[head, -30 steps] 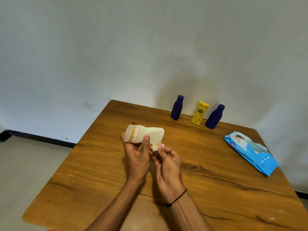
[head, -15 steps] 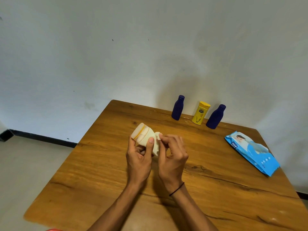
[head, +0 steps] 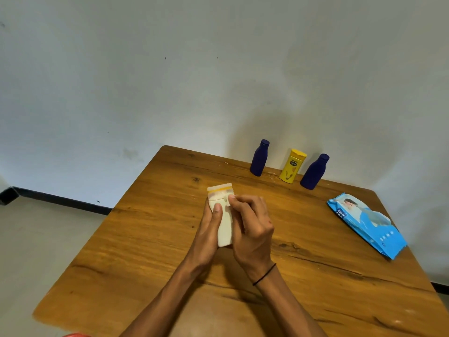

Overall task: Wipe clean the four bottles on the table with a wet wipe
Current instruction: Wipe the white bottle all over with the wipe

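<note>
A cream bottle [head: 224,224] with an orange ring near its cap is held above the middle of the wooden table [head: 150,239], cap pointing away from me. My left hand [head: 208,229] grips its left side, thumb on the front. My right hand [head: 251,224] presses a small white wet wipe [head: 230,199] against the bottle's right side near the cap; most of the wipe is hidden under the fingers. At the table's far edge stand a dark blue bottle [head: 259,158], a yellow bottle [head: 292,166] and a second dark blue bottle [head: 314,171].
A blue pack of wet wipes [head: 366,224] lies near the table's right edge. A grey wall rises right behind the table. The floor shows on the left, and something red [head: 75,334] peeks in at the bottom edge.
The cream bottle turned from lying sideways to pointing cap-away from me. My right hand with the wipe slid from the bottle's lower end up along its side to near the cap.
</note>
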The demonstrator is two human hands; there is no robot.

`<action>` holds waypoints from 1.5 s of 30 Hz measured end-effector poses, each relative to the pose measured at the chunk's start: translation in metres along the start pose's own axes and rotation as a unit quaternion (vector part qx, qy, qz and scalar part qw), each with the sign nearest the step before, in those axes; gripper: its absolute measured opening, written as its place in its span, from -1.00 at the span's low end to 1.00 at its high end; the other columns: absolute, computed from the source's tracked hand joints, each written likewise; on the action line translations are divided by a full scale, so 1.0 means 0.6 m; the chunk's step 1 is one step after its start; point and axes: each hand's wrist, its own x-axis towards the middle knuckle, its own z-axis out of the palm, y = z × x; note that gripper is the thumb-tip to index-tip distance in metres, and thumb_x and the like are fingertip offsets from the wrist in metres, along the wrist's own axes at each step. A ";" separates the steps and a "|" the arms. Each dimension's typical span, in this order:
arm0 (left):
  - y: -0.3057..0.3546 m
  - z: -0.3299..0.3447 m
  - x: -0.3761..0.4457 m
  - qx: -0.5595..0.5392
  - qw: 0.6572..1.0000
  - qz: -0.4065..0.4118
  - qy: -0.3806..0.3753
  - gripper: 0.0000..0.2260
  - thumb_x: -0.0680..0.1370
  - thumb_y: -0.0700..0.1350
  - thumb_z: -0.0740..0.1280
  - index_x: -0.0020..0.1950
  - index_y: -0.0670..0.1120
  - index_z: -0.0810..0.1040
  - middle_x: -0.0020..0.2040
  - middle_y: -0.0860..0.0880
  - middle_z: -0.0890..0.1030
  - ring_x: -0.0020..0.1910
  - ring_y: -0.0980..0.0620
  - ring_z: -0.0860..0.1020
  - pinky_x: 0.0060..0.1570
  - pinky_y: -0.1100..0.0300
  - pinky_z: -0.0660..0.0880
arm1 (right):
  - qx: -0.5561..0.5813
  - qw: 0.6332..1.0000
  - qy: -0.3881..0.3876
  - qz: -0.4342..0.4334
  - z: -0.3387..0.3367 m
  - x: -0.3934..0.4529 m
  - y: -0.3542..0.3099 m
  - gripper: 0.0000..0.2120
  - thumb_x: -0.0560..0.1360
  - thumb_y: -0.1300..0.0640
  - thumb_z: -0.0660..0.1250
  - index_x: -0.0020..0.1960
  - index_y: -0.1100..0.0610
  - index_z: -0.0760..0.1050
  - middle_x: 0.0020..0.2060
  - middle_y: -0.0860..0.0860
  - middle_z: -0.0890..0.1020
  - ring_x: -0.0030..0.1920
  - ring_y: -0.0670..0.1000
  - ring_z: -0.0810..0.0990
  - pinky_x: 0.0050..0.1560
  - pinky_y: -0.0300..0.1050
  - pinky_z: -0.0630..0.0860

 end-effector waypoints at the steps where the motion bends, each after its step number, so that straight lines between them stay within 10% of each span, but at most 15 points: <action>1: 0.001 -0.001 0.000 0.012 1.000 0.006 -0.007 -0.39 0.59 0.32 0.25 0.57 0.07 0.34 0.29 -0.07 0.65 0.25 -0.12 0.64 0.14 0.03 0.60 | 0.001 1.000 0.005 0.004 -0.001 0.004 0.001 -0.78 0.50 0.41 0.47 0.13 0.30 0.65 0.01 0.16 0.64 0.03 0.07 0.59 -0.04 -0.14 0.55; 7: 0.005 -0.012 -0.003 0.092 0.994 0.046 -0.044 -0.46 0.57 0.23 0.33 0.52 0.16 0.33 0.23 0.08 0.64 0.23 -0.02 0.64 0.09 0.06 0.65 | 0.096 0.987 0.041 0.125 -0.010 0.046 -0.003 -0.84 0.56 0.34 0.44 0.11 0.17 0.66 0.00 0.01 0.65 0.05 -0.10 0.60 -0.07 -0.16 0.60; 15: -0.007 -0.033 -0.005 0.189 0.977 0.051 -0.088 -0.64 0.67 0.10 0.31 0.45 0.30 0.36 0.14 0.05 0.67 0.11 -0.05 0.69 0.03 0.01 0.69 | 0.003 0.977 -0.198 -0.077 -0.046 0.064 0.002 -0.70 0.54 0.14 0.19 0.09 0.23 0.64 0.03 0.08 0.66 0.07 0.07 0.53 -0.07 -0.05 0.58; 25: -0.015 -0.033 -0.007 0.241 0.960 0.094 -0.103 -0.65 0.71 0.08 0.28 0.49 0.26 0.35 0.06 -0.03 0.67 -0.06 -0.09 0.68 -0.11 -0.21 0.66 | -0.019 0.979 -0.199 0.030 -0.036 0.054 0.027 -0.67 0.52 0.04 0.15 0.00 0.19 0.61 -0.07 0.04 0.60 -0.01 0.01 0.49 -0.14 -0.01 0.56; 29: -0.014 -0.037 -0.002 0.245 0.960 0.088 -0.105 -0.68 0.71 0.09 0.26 0.47 0.24 0.35 0.12 0.03 0.67 0.04 -0.04 0.69 -0.03 -0.16 0.67 | 0.007 0.976 -0.218 -0.015 -0.028 0.047 0.011 -0.82 0.47 0.34 0.34 0.05 0.21 0.61 -0.03 0.05 0.61 0.03 0.01 0.50 -0.10 -0.07 0.56; 45: -0.015 -0.054 0.012 0.313 0.935 0.097 -0.136 -0.63 0.70 0.14 0.26 0.51 0.33 0.30 0.12 0.16 0.68 0.04 0.15 0.67 0.01 0.02 0.65 | 0.010 0.958 -0.282 0.053 -0.020 0.081 0.032 -0.87 0.54 0.28 0.36 -0.01 0.07 0.60 -0.07 -0.10 0.59 0.00 -0.10 0.49 -0.05 -0.13 0.53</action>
